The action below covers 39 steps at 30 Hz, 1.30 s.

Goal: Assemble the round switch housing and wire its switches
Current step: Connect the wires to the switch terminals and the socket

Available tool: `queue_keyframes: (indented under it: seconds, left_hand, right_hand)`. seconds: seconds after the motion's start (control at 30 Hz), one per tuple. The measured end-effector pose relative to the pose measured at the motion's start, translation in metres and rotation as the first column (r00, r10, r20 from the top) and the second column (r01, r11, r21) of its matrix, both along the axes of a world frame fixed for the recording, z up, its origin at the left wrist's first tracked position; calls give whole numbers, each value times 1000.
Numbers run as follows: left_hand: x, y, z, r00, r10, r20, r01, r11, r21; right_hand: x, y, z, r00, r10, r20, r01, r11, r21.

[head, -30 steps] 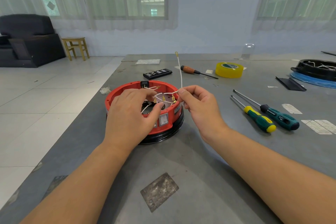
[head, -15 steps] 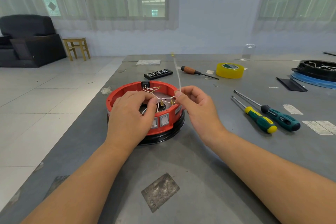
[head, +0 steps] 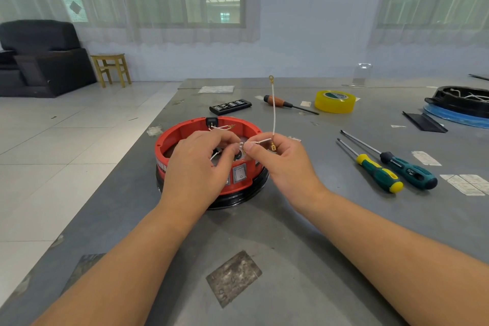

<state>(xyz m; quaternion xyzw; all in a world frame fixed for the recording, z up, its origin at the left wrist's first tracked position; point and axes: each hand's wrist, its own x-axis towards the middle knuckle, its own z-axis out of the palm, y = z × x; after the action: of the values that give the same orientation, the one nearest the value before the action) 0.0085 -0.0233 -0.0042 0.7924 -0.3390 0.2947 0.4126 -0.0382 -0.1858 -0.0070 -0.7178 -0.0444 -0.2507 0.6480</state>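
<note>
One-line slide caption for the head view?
Both hands pinch white wires over the red round housing on the table.

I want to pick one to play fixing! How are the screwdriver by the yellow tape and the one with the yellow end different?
The wooden-handled screwdriver has a brown handle; the green-and-yellow screwdriver has a chunkier, two-coloured handle. The wooden-handled one lies far back, beside the yellow tape; the green-and-yellow one lies nearer, next to a dark teal screwdriver. Both lie flat on the grey table, untouched.

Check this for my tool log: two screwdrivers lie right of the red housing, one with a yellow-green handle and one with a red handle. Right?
Not quite. In the head view, the screwdriver beside the yellow-green one has a dark teal handle, not red. Both lie right of the red housing.
</note>
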Motion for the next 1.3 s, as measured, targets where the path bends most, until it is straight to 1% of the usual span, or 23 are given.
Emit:
queue_keyframes:
  seconds: [0.23,0.33,0.5,0.63,0.83,1.0,1.23,1.27,1.3]
  left_hand:
    - [2,1,2,998,-16,67,9,995,96]
    - [4,2,3,998,-6,69,-3,992,125]
    - [3,1,1,999,-17,32,14,995,97]
    - [0,3,2,998,-36,45,28,987,156]
    - [1,6,2,998,35,60,-42,991,128]
    - [2,6,0,998,51,23,-54,991,125]
    - [7,4,-2,998,31,-46,-30,999,28]
    - [7,4,-2,998,29,-61,-29,1000,-2]
    - [8,4,-2,997,27,-70,-29,999,-33]
  right_hand:
    - [3,-3,1,1000,21,-20,-21,1000,-10]
    - [5,-3,2,999,31,-34,-32,999,-20]
    - [5,-3,2,999,8,-40,-8,1000,6]
    - [4,-6,3,999,-33,-36,34,998,43]
    - [4,-4,4,997,-68,-48,72,995,75]
    - [4,-5,3,994,-89,-64,94,993,76]
    - [2,-3,3,995,-76,-61,80,995,62]
    - [3,-2,1,992,-115,-50,118,992,43]
    - [4,-1,0,981,-190,-31,190,982,10]
